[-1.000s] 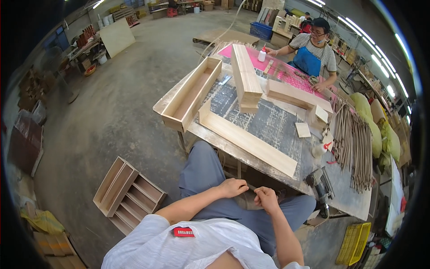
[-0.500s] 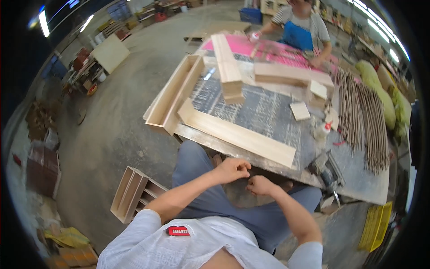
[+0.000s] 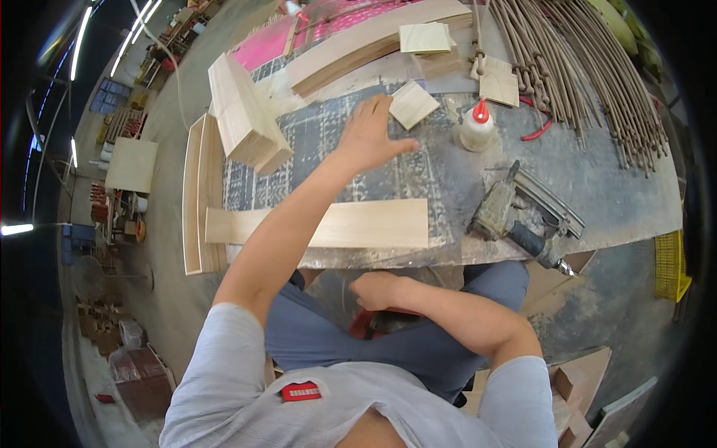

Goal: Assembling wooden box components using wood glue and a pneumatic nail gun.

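Above the middle of the worktable my left hand (image 3: 370, 137) is stretched out, open and holding nothing, its thumb spread from the fingers. Its fingertips are beside a small square wooden piece (image 3: 413, 105). Under my left forearm lies a long pale board (image 3: 373, 224), partly covered by the arm. Just below the table's near edge, over my lap, my right hand (image 3: 377, 290) is closed with the fingers curled; whatever may be in it is hidden. To the right of the left hand stand a glue bottle with a red tip (image 3: 476, 128) and a nail gun (image 3: 497, 209) on its side.
At the table's left edge is a narrow wooden box frame (image 3: 196, 201), with a stack of boards (image 3: 246, 123) beside it. More long boards (image 3: 381, 45) and small squares (image 3: 426, 39) lie farther back. Many thin rods (image 3: 575, 75) fill the far right. A yellow crate (image 3: 670, 265) stands below.
My left hand has gone from beside the right one over my lap to the table, and opened. My right hand stays low and closed. The view has turned rightward and nearer the table.
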Demonstrator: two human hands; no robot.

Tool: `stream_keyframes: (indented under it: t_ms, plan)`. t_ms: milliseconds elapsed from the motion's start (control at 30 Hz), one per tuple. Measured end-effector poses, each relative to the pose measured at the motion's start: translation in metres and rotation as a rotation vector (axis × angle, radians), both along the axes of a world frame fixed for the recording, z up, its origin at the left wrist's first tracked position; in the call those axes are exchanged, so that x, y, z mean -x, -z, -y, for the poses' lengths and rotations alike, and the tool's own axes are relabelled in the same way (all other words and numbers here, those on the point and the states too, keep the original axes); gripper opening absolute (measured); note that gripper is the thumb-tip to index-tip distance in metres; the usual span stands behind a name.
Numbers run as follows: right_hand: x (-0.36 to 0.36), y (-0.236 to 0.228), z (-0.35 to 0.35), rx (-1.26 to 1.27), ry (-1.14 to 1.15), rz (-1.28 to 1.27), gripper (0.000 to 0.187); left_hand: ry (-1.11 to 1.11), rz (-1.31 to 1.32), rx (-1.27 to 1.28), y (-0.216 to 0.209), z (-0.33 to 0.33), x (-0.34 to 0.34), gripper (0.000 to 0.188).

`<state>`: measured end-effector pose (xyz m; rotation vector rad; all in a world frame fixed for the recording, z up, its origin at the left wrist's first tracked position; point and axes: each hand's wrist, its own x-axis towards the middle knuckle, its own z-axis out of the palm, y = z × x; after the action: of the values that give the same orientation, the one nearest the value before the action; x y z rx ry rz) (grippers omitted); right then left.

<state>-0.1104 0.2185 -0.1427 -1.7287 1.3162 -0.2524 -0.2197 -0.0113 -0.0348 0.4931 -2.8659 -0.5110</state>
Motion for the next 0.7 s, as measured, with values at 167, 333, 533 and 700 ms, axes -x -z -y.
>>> stream_keyframes:
  t_ms: [167,333,533,700]
  plan:
    - [0.016,0.005,-0.009,-0.017,-0.029,0.022,0.027,-0.139,0.295,0.112,0.03,0.039,0.088,0.13]
    - [0.024,-0.006,-0.005,-0.04,-0.07,0.023,0.026,-0.161,0.348,0.094,0.023,0.036,0.098,0.129]
    - [0.019,-0.001,0.001,-0.109,-0.084,0.013,0.032,0.045,-0.104,-0.447,-0.008,0.007,0.007,0.135]
    - [0.012,0.011,0.001,-0.162,-0.073,-0.052,0.044,0.173,-0.353,-0.74,-0.056,-0.047,-0.073,0.135]
